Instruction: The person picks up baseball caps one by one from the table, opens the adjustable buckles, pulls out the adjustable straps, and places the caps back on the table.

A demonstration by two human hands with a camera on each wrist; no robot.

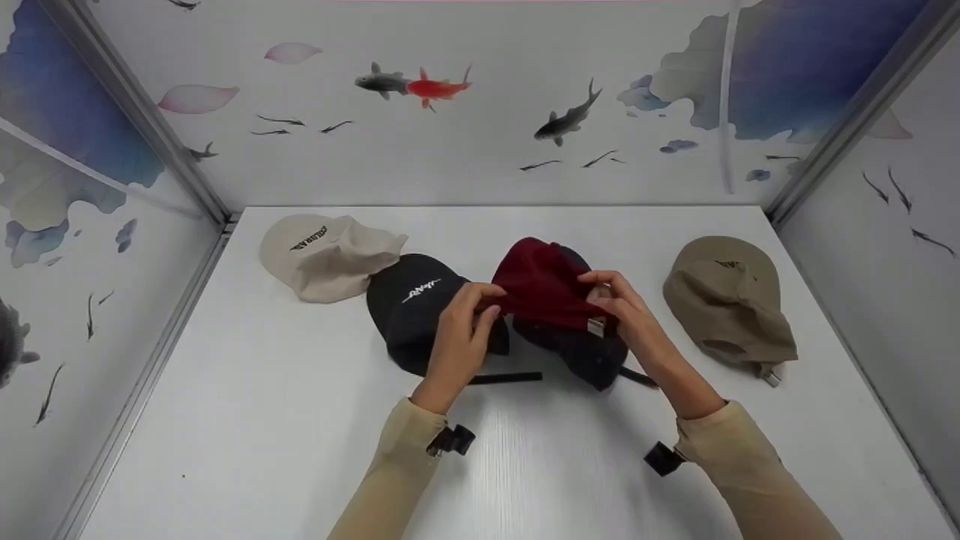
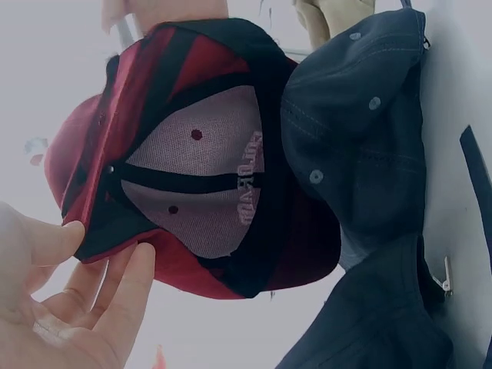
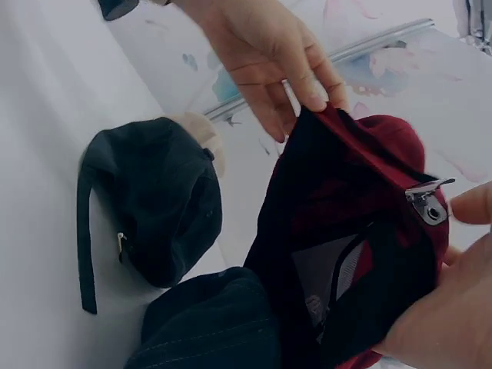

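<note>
A dark red cap (image 1: 536, 279) is held up in the middle with its opening facing the wearer of the cameras. My left hand (image 1: 459, 337) pinches the left edge of its band between thumb and fingers. On the opposite edge, next to the metal strap buckle (image 3: 427, 203), my right hand (image 1: 634, 315) grips the band. The left wrist view looks into the crown, with its pale lining (image 2: 200, 146) and dark seam tapes. Below and partly behind the red cap lies a navy cap (image 1: 589, 358). My left hand overlaps a black cap (image 1: 405, 330) with white lettering in the head view.
A beige cap (image 1: 330, 259) lies at the back left, touching the black cap. An olive-brown cap (image 1: 724, 300) with a buckled strap rests on the right. Loose dark straps (image 1: 506, 378) stick out on the white table (image 1: 247, 435). Printed walls (image 1: 480, 150) enclose the back and sides.
</note>
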